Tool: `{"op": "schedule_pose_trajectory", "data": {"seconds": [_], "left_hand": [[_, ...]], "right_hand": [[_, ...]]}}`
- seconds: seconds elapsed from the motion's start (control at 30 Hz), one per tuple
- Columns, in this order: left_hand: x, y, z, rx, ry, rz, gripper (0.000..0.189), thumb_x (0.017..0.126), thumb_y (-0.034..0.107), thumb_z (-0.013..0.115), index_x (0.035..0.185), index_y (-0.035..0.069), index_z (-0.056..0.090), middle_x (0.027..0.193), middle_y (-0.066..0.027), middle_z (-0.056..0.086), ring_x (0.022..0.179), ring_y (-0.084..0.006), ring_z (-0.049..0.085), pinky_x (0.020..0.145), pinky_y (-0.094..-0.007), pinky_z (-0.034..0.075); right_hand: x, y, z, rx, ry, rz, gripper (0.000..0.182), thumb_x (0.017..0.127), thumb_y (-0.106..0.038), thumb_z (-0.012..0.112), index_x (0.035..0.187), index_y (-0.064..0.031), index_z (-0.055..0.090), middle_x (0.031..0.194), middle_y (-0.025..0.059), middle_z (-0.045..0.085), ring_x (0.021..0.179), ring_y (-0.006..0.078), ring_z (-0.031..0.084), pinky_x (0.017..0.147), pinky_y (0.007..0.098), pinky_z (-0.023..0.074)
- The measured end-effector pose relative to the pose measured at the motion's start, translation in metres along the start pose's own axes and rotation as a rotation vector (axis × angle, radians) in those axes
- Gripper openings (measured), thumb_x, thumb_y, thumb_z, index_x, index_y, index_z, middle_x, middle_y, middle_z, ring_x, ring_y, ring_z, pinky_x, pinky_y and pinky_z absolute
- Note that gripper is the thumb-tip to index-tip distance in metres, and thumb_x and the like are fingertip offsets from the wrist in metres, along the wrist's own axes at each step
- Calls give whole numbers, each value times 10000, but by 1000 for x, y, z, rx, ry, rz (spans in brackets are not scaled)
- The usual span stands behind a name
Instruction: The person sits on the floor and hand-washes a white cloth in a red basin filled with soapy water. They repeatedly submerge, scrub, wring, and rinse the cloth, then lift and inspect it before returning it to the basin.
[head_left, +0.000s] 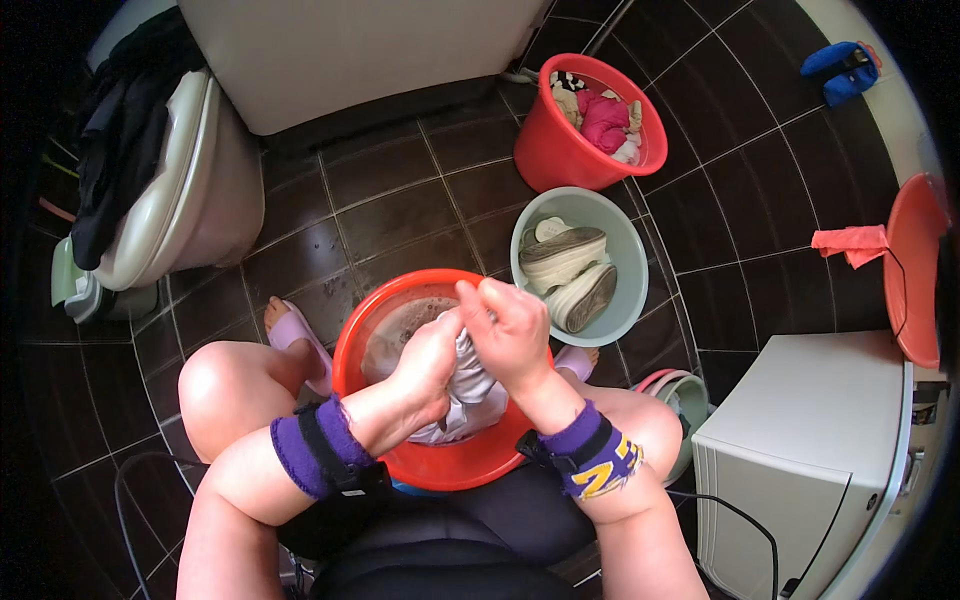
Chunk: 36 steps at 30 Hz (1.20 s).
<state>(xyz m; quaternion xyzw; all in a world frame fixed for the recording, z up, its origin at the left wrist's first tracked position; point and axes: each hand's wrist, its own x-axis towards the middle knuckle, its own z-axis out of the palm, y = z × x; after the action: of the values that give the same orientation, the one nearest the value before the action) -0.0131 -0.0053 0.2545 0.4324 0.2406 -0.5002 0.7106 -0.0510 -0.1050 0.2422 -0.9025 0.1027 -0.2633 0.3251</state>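
Observation:
A red plastic basin (442, 474) stands between my knees with cloudy, sudsy water in it. Over the basin, my left hand (429, 364) and my right hand (514, 326) are close together, both closed on a bunched white cloth (471, 375). The cloth's lower part spreads down into the basin, beside paler fabric (382, 349) lying in the water. Part of the cloth is hidden behind my fingers. Both wrists wear purple bands with black straps.
A pale basin (636, 300) holds a pair of white shoes (564, 259). Behind it stands a red bucket (540, 154) of clothes. Dark clothing (124, 127) drapes over the toilet (225, 202) at left. A white cabinet (802, 405) is at right; black cables run on both sides.

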Motion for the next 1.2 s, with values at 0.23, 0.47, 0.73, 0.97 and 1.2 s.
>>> {"op": "schedule_pose_trajectory", "data": {"seconds": [0.23,0.47,0.73,0.97,1.2], "left_hand": [[16,-14,-28,-147,-234,24,236,983,306,472,872,134,590,788,8,598,681,-105,562,632,-277,478],[24,-7,-41,-201,-327,-204,333,959,366,513,715,146,572,664,18,577,627,-119,569,572,-297,455],[42,-13,-62,-339,-759,-248,269,984,371,454,944,148,598,823,-1,624,724,-101,598,666,-276,499],[37,-11,-47,-217,-437,-189,281,954,349,501,913,90,602,807,-33,629,784,-151,615,683,-312,508],[4,6,-13,-71,-160,-95,327,937,393,542,990,77,608,888,-44,659,821,-152,646,713,-304,522]], "right_hand": [[-16,-9,9,187,60,-304,200,849,-196,635,681,-90,611,604,77,554,551,271,567,505,380,448],[-24,-28,-1,220,-28,-392,103,748,-193,700,717,-108,652,664,94,602,587,273,595,582,380,481],[-30,-30,4,177,-40,-379,162,765,-165,712,672,-94,599,591,75,513,535,251,550,494,355,440],[-24,-32,7,277,58,-344,340,799,-187,707,580,-61,480,539,97,460,494,277,496,459,364,379],[1,13,-13,222,-90,332,323,885,-312,633,723,-44,553,653,133,585,610,317,602,536,358,452]]}}
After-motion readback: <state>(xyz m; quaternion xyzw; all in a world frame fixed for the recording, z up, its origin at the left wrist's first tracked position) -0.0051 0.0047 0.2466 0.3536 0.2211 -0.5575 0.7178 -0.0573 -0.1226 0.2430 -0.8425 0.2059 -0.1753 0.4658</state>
